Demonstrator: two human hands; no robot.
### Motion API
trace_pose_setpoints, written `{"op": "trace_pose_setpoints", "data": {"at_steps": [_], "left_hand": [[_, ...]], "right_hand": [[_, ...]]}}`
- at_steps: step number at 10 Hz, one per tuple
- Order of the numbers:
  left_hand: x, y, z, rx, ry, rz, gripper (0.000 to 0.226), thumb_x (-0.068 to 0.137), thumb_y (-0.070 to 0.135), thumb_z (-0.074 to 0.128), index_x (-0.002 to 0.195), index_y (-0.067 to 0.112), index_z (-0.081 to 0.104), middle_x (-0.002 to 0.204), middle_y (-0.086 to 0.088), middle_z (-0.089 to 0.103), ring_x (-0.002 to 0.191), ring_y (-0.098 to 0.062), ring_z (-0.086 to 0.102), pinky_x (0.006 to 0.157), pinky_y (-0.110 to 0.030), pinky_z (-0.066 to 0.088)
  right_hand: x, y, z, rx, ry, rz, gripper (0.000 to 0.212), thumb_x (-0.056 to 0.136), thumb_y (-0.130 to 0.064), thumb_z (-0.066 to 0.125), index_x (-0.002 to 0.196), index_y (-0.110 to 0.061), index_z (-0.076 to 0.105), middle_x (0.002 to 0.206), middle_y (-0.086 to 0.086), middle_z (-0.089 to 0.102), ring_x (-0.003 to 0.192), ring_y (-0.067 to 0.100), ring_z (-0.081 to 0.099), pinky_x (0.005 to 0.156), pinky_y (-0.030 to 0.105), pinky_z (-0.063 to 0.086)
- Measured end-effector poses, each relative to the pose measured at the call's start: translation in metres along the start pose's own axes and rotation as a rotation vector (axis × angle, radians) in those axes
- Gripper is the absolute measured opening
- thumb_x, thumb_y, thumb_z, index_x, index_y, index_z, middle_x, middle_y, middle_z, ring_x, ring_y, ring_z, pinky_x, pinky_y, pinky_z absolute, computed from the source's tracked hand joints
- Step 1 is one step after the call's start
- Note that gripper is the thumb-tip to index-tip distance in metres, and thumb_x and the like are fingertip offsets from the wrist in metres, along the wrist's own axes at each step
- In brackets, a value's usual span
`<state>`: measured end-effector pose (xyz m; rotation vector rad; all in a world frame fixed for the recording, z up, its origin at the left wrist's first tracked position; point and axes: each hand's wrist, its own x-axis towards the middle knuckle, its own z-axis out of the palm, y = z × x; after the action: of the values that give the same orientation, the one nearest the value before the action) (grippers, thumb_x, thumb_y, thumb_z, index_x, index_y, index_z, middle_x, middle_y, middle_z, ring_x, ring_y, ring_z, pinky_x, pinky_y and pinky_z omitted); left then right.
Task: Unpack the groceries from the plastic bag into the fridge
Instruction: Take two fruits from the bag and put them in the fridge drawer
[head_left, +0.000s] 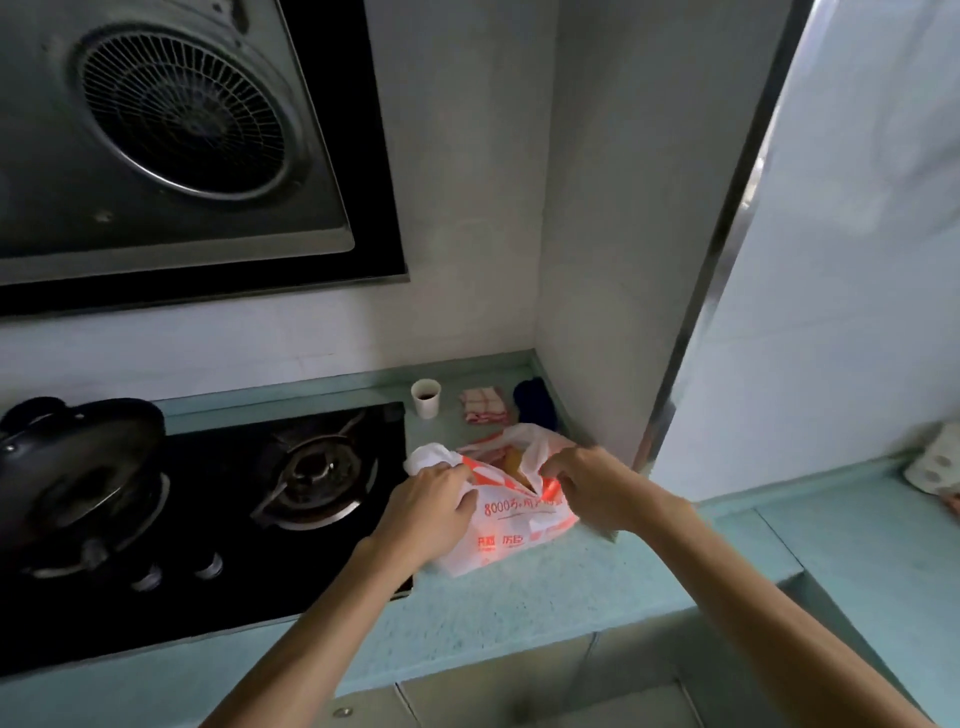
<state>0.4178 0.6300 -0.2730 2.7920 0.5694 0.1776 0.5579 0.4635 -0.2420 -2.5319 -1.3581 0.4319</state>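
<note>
Plastic bag (506, 514) sits on the teal counter (519, 608), just right of the gas hob (208, 519). Left hand (434, 506) grips one side of its mouth, right hand (582, 486) pinches the other; hands apart, spreading the opening, likely to reach the groceries. Something brownish shows inside, can't identify. Fridge not clearly in view. Paper cup (426, 398) and folded cloth (484, 405) sit behind the bag.

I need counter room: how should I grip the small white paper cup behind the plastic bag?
Wrap fingers round the side wall of the white paper cup, coming from the left: it stands upright, open-topped, seemingly with dark liquid inside, and a folded pink cloth lies on its right.
</note>
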Motion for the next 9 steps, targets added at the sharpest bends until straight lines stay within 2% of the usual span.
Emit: {"op": "trace_pose_setpoints", "data": {"at_steps": [1,2,3,4,5,6,7,8,9], "left_hand": [[0.049,-0.008,0.033,-0.008,0.029,-0.001,0.027,0.099,0.029,0.043,0.115,0.018,0.062,0.117,0.000,0.065,0.103,-0.021,0.063,0.073,-0.033,0.049],[0.096,-0.019,0.072,0.005,-0.033,0.035,0.026,0.099,0.025,0.041,0.112,0.017,0.062,0.124,0.002,0.063,0.114,-0.016,0.059,0.090,-0.032,0.049],[0.133,-0.031,0.106,0.096,-0.107,0.115,0.036,0.096,0.030,0.049,0.132,0.026,0.054,0.144,0.009,0.049,0.136,-0.012,0.039,0.114,-0.039,0.032],[0.153,-0.037,0.117,0.142,-0.179,0.123,0.033,0.099,0.035,0.047,0.129,0.028,0.058,0.139,0.008,0.055,0.131,-0.016,0.047,0.115,-0.036,0.029],[0.158,-0.043,0.117,0.318,-0.278,0.045,0.039,0.104,0.035,0.031,0.119,0.020,0.064,0.111,-0.002,0.070,0.098,-0.022,0.065,0.080,-0.033,0.045],[0.146,-0.056,0.117,0.315,-0.324,-0.171,0.038,0.102,0.038,0.034,0.109,0.021,0.067,0.090,0.001,0.069,0.079,-0.017,0.065,0.064,-0.027,0.045],[0.136,-0.062,0.120,0.276,-0.366,-0.338,0.036,0.094,0.040,0.049,0.121,0.017,0.059,0.104,-0.003,0.067,0.091,-0.020,0.068,0.074,-0.031,0.052],[0.141,-0.066,0.132,0.270,-0.379,-0.448,0.080,0.088,0.046,0.061,0.149,0.012,0.023,0.126,-0.010,0.054,0.102,-0.023,0.065,0.076,-0.031,0.053],[0.150,-0.068,0.141,0.216,-0.443,-0.520,0.098,0.081,0.047,0.069,0.154,0.015,0.011,0.131,-0.011,0.051,0.112,-0.026,0.061,0.086,-0.036,0.053]], "right_hand": [[0.058,0.026,0.017,0.046,-0.051,-0.032,0.028,0.098,-0.017,0.055,0.124,-0.022,0.061,0.122,-0.006,0.064,0.087,0.012,0.062,0.070,0.014,0.054],[0.106,0.050,0.042,0.143,-0.103,-0.040,0.030,0.098,-0.015,0.050,0.127,-0.017,0.059,0.129,0.005,0.060,0.114,0.025,0.059,0.097,0.038,0.051],[0.148,0.076,0.077,0.063,-0.259,-0.105,0.041,0.095,-0.010,0.047,0.134,-0.018,0.053,0.131,0.009,0.057,0.120,0.030,0.054,0.100,0.041,0.045],[0.165,0.091,0.084,0.009,-0.426,-0.003,0.030,0.095,-0.015,0.048,0.120,-0.027,0.061,0.117,0.012,0.060,0.112,0.034,0.058,0.091,0.045,0.049],[0.177,0.114,0.086,0.038,-0.403,0.062,0.018,0.099,-0.018,0.047,0.084,-0.027,0.051,0.095,0.007,0.057,0.100,0.027,0.063,0.086,0.032,0.052],[0.183,0.123,0.078,0.079,-0.210,0.089,0.019,0.101,-0.030,0.043,0.092,-0.019,0.056,0.088,0.000,0.064,0.077,0.010,0.058,0.071,0.011,0.047],[0.189,0.111,0.072,0.057,-0.157,0.077,0.015,0.099,-0.029,0.048,0.108,-0.020,0.058,0.107,0.003,0.067,0.088,0.013,0.062,0.080,0.021,0.052],[0.197,0.097,0.064,-0.054,-0.155,0.109,0.034,0.096,-0.035,0.053,0.125,-0.016,0.054,0.116,0.002,0.063,0.101,0.017,0.063,0.087,0.027,0.051],[0.208,0.104,0.079,-0.125,-0.166,0.139,0.044,0.094,-0.037,0.058,0.132,-0.016,0.048,0.121,0.002,0.061,0.104,0.018,0.062,0.086,0.028,0.051]]}}
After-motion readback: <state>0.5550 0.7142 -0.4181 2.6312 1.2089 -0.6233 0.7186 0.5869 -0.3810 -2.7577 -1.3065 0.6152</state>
